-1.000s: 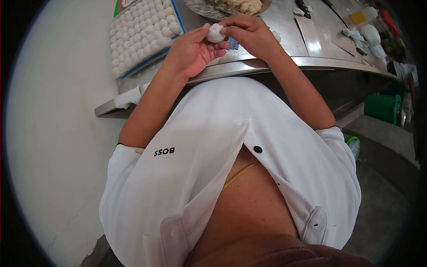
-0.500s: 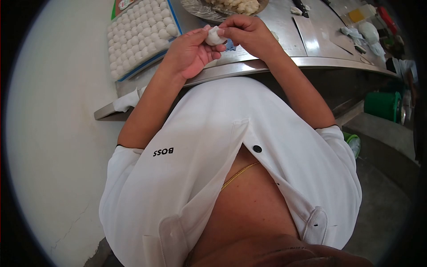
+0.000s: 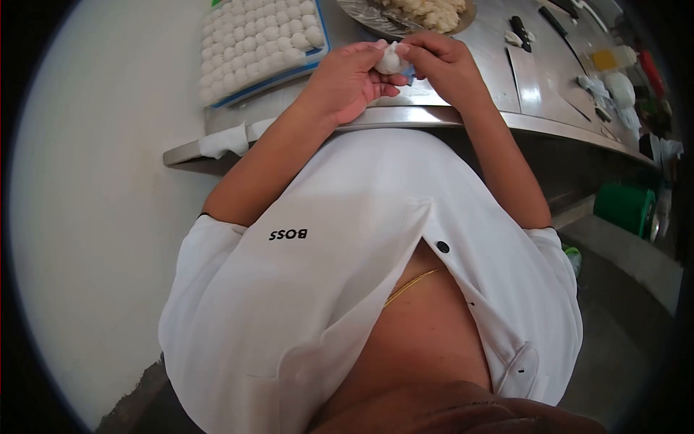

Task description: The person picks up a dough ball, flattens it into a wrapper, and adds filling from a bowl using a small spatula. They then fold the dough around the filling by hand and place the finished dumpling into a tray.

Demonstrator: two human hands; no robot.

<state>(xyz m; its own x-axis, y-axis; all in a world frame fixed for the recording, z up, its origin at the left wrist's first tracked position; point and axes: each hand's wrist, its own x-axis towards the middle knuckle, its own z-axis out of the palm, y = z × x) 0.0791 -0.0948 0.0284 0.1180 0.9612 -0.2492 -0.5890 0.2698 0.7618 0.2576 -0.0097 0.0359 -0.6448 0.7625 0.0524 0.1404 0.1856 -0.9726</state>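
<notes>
Left hand (image 3: 345, 85) and right hand (image 3: 450, 71) pinch a white ball (image 3: 390, 64) in their fingers near a tray (image 3: 289, 70) on the desk (image 3: 408, 116).

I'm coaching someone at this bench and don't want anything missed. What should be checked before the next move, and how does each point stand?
1. White piece steadied: ok; the left hand supports it while the right hand pinches near its top.
2. Top of the piece closed: cannot tell; fingers partly cover it.
3. Free space in the tray: cannot tell; white balls crowd the visible part, and its far end is out of frame.
4. Bowl within reach: probably ok; it sits just beyond the hands.
5. Nearest black-handled tool clear of hands: ok; it lies apart, to the right.
</notes>
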